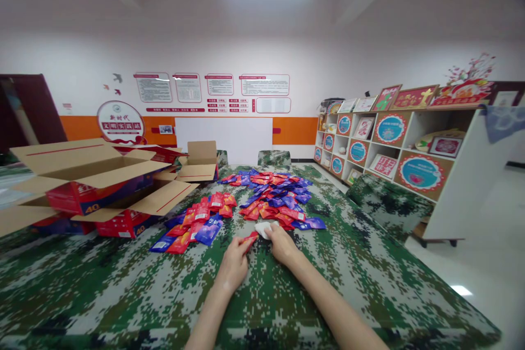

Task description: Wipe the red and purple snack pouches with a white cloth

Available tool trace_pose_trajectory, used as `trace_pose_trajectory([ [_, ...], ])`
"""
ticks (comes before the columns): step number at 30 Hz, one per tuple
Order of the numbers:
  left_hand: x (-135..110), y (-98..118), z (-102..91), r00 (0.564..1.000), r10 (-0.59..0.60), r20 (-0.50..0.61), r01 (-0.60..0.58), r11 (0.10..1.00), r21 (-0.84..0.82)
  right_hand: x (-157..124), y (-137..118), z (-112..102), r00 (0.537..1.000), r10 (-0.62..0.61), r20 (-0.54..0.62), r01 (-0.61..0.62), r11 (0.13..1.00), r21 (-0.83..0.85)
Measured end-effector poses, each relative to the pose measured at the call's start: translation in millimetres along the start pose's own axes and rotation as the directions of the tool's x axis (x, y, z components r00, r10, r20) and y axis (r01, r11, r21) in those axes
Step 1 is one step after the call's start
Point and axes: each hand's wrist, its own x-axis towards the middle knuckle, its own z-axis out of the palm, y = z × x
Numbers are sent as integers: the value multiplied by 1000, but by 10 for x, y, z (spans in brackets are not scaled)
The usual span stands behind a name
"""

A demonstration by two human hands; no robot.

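Both of my hands rest on the camouflage-cloth table [123,290] in front of me. My left hand [234,262] is closed, pinching a red sachet [249,238] by its end. My right hand [282,244] is closed on a small white item [262,229] that touches the red sachet. Just beyond my hands lies a big pile of red and blue sachets [273,194]. A smaller heap of the same sachets [196,224] sits to the left of my hands.
Open cardboard boxes [88,175] with red and blue printing stand at the table's left. Another small open carton [200,161] is behind them. Camouflage-covered chairs [385,202] line the right side. A shelf unit with framed pictures [394,142] stands along the right wall.
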Motion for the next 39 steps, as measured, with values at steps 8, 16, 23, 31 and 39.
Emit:
trace_pose_trajectory([
  [8, 84, -18, 29, 967, -39, -250, 13, 994, -106, -37, -211, -134, 996, 4, -87, 7, 991, 133],
  [16, 189, 383, 305, 969, 141, -203, -146, 989, -7, -84, -390, -91, 958, 280, -65, -75, 462, 884],
  [23, 282, 652, 532, 977, 197, -83, -200, 980, -24, -216, -54, -178, 925, 380, 13, -57, 105, 993],
  [31, 407, 773, 433, 968, 245, -57, -248, 967, -53, -92, 1172, -576, 818, 562, -125, -304, 606, 735],
  [39, 430, 436, 484, 967, 240, -82, -242, 970, -18, 60, 2378, -860, 679, 721, -134, -647, 675, 355],
])
